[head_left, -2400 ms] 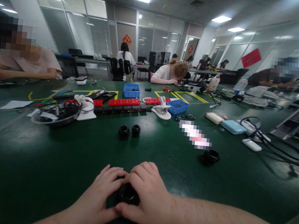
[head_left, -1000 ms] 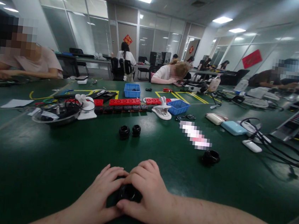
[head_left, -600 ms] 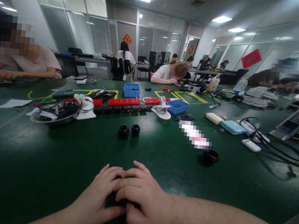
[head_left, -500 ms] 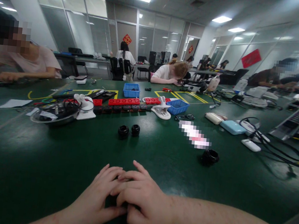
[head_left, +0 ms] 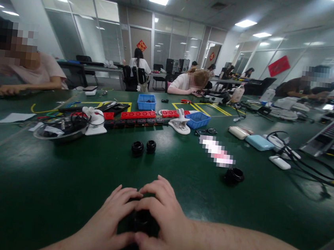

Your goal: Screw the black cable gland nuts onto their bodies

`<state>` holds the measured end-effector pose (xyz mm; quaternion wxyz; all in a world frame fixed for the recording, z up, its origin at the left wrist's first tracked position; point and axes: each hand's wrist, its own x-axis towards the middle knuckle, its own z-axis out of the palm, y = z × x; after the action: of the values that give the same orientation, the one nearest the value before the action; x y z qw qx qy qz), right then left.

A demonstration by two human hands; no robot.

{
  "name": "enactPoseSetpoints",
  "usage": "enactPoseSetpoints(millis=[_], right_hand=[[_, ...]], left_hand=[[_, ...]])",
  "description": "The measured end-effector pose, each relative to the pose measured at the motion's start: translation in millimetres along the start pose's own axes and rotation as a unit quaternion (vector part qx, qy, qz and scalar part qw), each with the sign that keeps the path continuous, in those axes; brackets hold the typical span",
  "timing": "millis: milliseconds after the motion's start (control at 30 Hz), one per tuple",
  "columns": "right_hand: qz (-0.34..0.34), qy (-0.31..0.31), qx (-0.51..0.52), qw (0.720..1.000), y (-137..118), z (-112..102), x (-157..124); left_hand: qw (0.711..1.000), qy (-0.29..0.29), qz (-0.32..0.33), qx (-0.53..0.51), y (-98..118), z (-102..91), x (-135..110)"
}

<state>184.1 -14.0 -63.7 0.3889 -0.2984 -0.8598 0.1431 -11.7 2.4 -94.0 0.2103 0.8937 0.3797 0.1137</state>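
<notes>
Both my hands meet at the near edge of the green table (head_left: 60,177). A small black round part (head_left: 142,220) sits between them. My left hand (head_left: 108,222) curls against its left side, and my right hand (head_left: 161,224) arches over its top and right, fingers bent around it. Most of the part is hidden under my fingers. Two similar black round parts (head_left: 143,147) stand side by side farther out at the table's middle. A third black ring-shaped part (head_left: 234,175) lies to the right.
Past the parts lie a row of red and black blocks (head_left: 138,118), a clear bowl of cables (head_left: 62,126), two blue bins (head_left: 197,119), white clips, power banks and cables (head_left: 300,159). Other people sit at left, far side and right.
My right fingers, stretched flat over the part half a second ago, have curled back into an arch around it. The black part shows again between my hands.
</notes>
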Motion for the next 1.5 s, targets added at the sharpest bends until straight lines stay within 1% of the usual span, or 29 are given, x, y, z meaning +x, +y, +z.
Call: enactPoseSetpoints(millis=[67,133,267,367,467,600,700,867,1033,1200,1300,1400,1500], right_hand=[[0.037,0.02,-0.013,0.999,1,3,0],[0.06,0.018,-0.023,0.998,3,7,1],[0.084,0.004,-0.037,0.996,5,11,1],[0.086,-0.011,-0.03,0.996,6,13,1],[0.07,-0.02,-0.012,0.997,7,13,0],[0.024,-0.034,0.023,0.999,7,12,0],[-0.002,-0.057,0.046,0.997,7,11,1],[-0.042,-0.074,0.08,0.993,7,9,2],[-0.07,-0.091,0.08,0.99,9,11,0],[-0.089,-0.102,0.048,0.99,10,12,-3],[-0.092,-0.096,0.045,0.99,6,8,-3],[-0.063,-0.067,0.044,0.995,1,3,-1],[0.009,-0.024,0.028,0.999,-1,2,1]], left_hand=[[1.0,-0.007,0.001,0.001,0,-1.0,1],[1.0,-0.009,-0.002,0.001,0,-1.4,1],[1.0,-0.001,-0.005,-0.008,1,-1.4,0],[1.0,0.002,-0.007,-0.014,3,-1.5,0],[1.0,0.005,-0.013,-0.016,4,-1.5,0],[1.0,0.005,-0.013,-0.015,5,-2.1,0],[1.0,0.003,-0.008,-0.017,4,-2.1,-1],[1.0,0.006,-0.006,-0.011,3,-1.1,-1],[1.0,0.001,-0.009,-0.006,5,-1.4,1],[1.0,0.0,-0.008,0.001,3,0.2,1],[1.0,0.007,-0.004,-0.001,2,1.1,1],[1.0,0.022,0.0,-0.004,2,1.3,0],[1.0,0.02,0.002,-0.002,1,1.0,-1]])
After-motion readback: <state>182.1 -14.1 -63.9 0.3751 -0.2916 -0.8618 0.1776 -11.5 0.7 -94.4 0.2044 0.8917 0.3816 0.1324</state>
